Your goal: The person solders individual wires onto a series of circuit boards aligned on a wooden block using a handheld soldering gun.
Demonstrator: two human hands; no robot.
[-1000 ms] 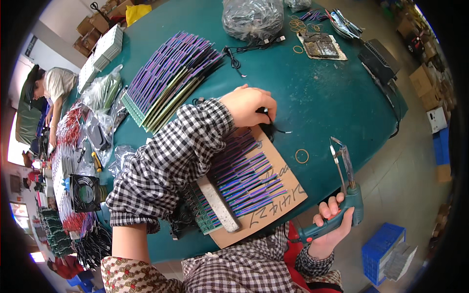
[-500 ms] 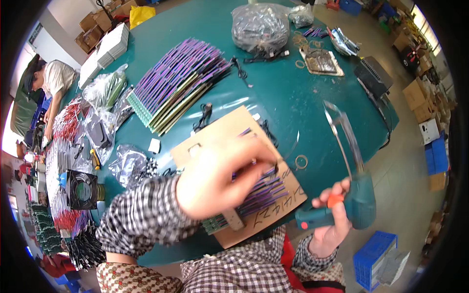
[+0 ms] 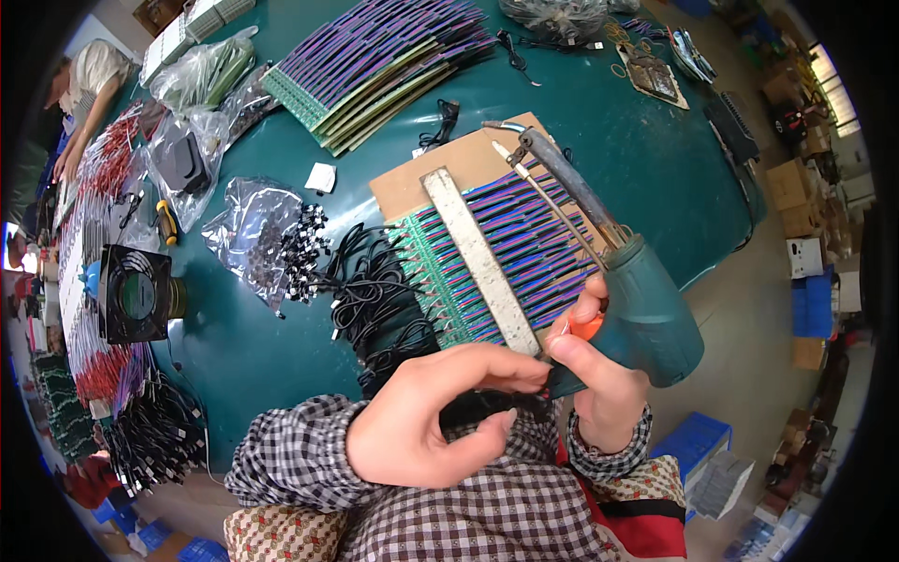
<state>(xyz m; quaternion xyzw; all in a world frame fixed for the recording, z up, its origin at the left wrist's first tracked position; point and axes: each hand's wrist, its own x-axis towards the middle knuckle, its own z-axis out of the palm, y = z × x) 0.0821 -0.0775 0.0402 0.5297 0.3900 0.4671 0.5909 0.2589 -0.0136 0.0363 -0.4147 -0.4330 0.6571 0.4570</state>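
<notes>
Gripping a soldering gun (image 3: 655, 304) in the right hand (image 3: 607, 379), holding the left hand (image 3: 421, 412) curled alongside — whether around anything, cannot tell. Best to keep the tip (image 3: 502, 150) clear of both hands — and the metal bar (image 3: 482, 262) steady across the wired circuit boards (image 3: 435, 290), at the cardboard's (image 3: 398, 192) left edge.

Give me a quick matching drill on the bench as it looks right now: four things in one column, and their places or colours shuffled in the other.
Things:
1. soldering gun
2. metal bar
3. cardboard sheet
4. fan

Places or colours:
A. brown, under the purple and blue wires
B. black and square-framed, toward the picture's left
C. in the right hand
D. lying across the wires

Pairs: 1-C, 2-D, 3-A, 4-B
</notes>
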